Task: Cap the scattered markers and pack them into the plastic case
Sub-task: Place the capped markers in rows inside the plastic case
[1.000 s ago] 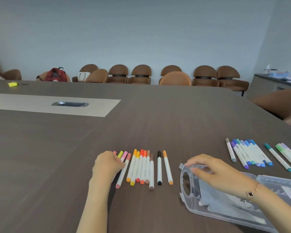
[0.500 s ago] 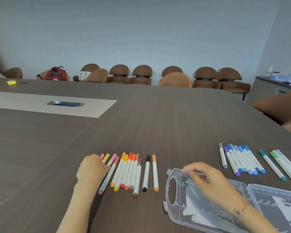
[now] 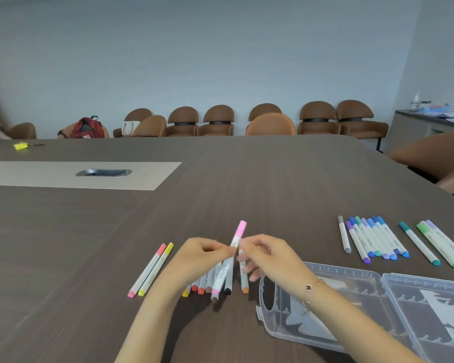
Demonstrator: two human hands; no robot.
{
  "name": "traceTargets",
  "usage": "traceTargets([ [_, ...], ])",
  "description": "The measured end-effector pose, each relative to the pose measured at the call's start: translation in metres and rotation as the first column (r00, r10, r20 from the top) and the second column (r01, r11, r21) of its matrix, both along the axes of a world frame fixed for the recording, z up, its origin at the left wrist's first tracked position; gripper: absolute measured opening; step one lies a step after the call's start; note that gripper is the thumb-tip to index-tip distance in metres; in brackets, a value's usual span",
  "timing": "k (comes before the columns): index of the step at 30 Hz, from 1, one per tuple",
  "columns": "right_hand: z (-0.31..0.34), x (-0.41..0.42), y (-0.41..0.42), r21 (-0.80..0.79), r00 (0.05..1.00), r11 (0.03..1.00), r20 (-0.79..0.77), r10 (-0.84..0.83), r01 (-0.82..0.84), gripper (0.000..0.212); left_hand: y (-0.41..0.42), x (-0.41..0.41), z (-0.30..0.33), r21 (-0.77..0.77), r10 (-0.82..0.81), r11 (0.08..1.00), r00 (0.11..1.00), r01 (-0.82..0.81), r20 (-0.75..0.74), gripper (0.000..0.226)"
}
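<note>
Now my left hand (image 3: 202,254) and right hand (image 3: 268,255) both pinch 1 pink marker (image 3: 230,260) tilted above the row, case (image 3: 351,310) beside my right wrist.

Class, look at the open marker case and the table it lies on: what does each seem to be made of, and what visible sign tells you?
Case: probably clear, slightly frosted plastic; the dark table shows through its walls, and moulded ribs line the inside.
Table: looks like dark wood-grain veneer or laminate with a matte finish; fine straight grain lines, only soft glare. Which of the two cannot be told.
</note>
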State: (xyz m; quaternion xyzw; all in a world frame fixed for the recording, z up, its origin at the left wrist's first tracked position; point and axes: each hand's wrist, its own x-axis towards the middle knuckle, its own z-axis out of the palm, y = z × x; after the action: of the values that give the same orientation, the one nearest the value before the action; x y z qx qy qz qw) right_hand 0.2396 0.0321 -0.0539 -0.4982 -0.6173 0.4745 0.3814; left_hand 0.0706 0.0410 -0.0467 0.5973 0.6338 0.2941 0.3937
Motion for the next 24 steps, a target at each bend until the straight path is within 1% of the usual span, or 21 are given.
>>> traceTargets([
  [2, 0.003, -0.01, 0.005, 0.029, 0.996, 0.999, 0.078, -0.034, 0.032, 0.024, 0.002, 0.007, -0.002, 0.023, -0.02, 1.0, 1.0, 0.021, -0.021, 0.015],
  [4, 0.003, -0.012, 0.007, 0.058, 0.989, 0.997, 0.132, -0.067, 0.06, 0.022, 0.004, 0.008, -0.005, 0.052, -0.041, 0.998, 0.999, 0.042, -0.024, 0.012],
  [6, 0.005, -0.008, 0.008, 0.007, 0.99, 0.998, 0.123, -0.071, 0.07, 0.019, 0.004, 0.007, -0.006, 0.063, -0.097, 0.993, 0.994, 0.1, -0.043, 0.013],
  [7, 0.006, -0.002, 0.009, -0.03, 0.991, 0.997, 0.117, -0.068, 0.072, 0.019, 0.003, 0.005, -0.007, 0.067, -0.1, 0.992, 0.994, 0.104, -0.053, 0.014],
  [8, 0.008, 0.006, 0.01, -0.067, 0.991, 0.995, 0.114, -0.066, 0.074, 0.02, 0.003, 0.001, -0.007, 0.086, -0.064, 0.994, 0.996, 0.069, -0.066, 0.016],
  [9, 0.009, 0.016, 0.011, -0.106, 0.991, 0.992, 0.115, -0.062, 0.074, 0.022, 0.004, -0.008, -0.009, 0.121, 0.018, 0.993, 0.996, -0.007, -0.09, 0.014],
  [10, 0.011, 0.028, 0.011, -0.152, 0.991, 0.986, 0.121, -0.051, 0.069, 0.023, 0.006, -0.02, -0.01, 0.165, 0.135, 0.98, 0.981, -0.112, -0.135, 0.011],
  [11, 0.011, 0.04, 0.01, -0.198, 0.99, 0.978, 0.138, -0.032, 0.059, 0.024, 0.009, -0.033, -0.014, 0.208, 0.261, 0.954, 0.942, -0.217, -0.212, 0.009],
  [12, 0.009, 0.051, 0.008, -0.239, 0.987, 0.97, 0.162, -0.011, 0.05, 0.025, 0.012, -0.045, -0.017, 0.233, 0.357, 0.927, 0.883, -0.294, -0.306, 0.01],
  [13, 0.006, 0.059, 0.006, -0.267, 0.98, 0.962, 0.197, 0.005, 0.049, 0.026, 0.014, -0.055, -0.021, 0.234, 0.399, 0.915, 0.829, -0.33, -0.392, 0.01],
  [14, 0.002, 0.064, 0.004, -0.284, 0.969, 0.957, 0.246, 0.014, 0.058, 0.027, 0.016, -0.06, -0.023, 0.206, 0.404, 0.915, 0.796, -0.347, -0.452, 0.01],
  [17, -0.01, 0.068, 0.003, -0.294, 0.937, 0.95, 0.35, 0.006, 0.104, 0.029, 0.026, -0.067, -0.033, 0.098, 0.365, 0.924, 0.773, -0.37, -0.519, 0.012],
  [21, -0.019, 0.061, 0.005, -0.279, 0.937, 0.947, 0.344, -0.06, 0.163, 0.029, 0.033, -0.069, -0.044, 0.019, 0.315, 0.929, 0.765, -0.369, -0.562, 0.019],
  [24, -0.02, 0.055, 0.006, -0.256, 0.931, 0.944, 0.349, -0.109, 0.206, 0.028, 0.034, -0.067, -0.046, 0.008, 0.31, 0.927, 0.757, -0.374, -0.574, 0.02],
])
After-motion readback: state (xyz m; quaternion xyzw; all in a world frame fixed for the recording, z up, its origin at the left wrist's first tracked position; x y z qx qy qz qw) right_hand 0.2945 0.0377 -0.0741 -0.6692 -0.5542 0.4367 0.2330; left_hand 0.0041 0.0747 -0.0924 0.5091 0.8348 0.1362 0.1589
